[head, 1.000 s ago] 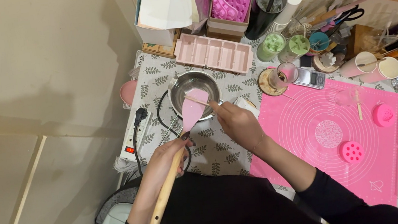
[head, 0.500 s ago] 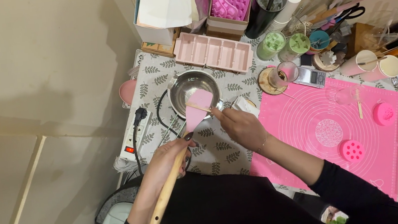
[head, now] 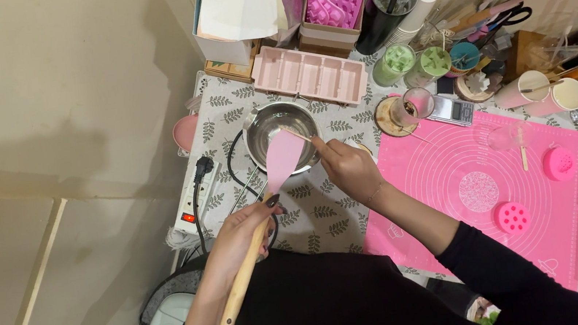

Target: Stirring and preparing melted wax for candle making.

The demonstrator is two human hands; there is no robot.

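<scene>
Pink spatula: a pink silicone spatula with a wooden handle (head: 280, 162) slants from lower left of centre up to the pot, its blade over the rim.
Left hand: the left hand (head: 234, 244) is wrapped around the wooden handle just below the blade, fingers (head: 263, 210) curled tight on it, dark-nailed thumb on top.
Right hand: the right hand (head: 350, 170) sits right of the blade, fingers pinched together on a thin wooden stick (head: 299, 136) whose tip lies against the blade's upper edge.
Pot: a round steel pot (head: 281, 131) stands on the leaf-patterned tablecloth (head: 325, 217) above centre; the blade covers part of its opening, so the contents cannot be made out.
Around the pot: a pale pink bar mould tray (head: 309, 76) lies just above it; a white power strip (head: 195, 197) and a black cable (head: 234, 169) lie to its left.
Right of the hands: a bright pink silicone mat (head: 445, 180) covers the right half of the table, carrying two round pink perforated moulds (head: 511, 219).
Upper right: green cups (head: 413, 63), a dark tumbler with a straw (head: 385, 9) and a small pocket scale (head: 451, 112) crowd together.
</scene>
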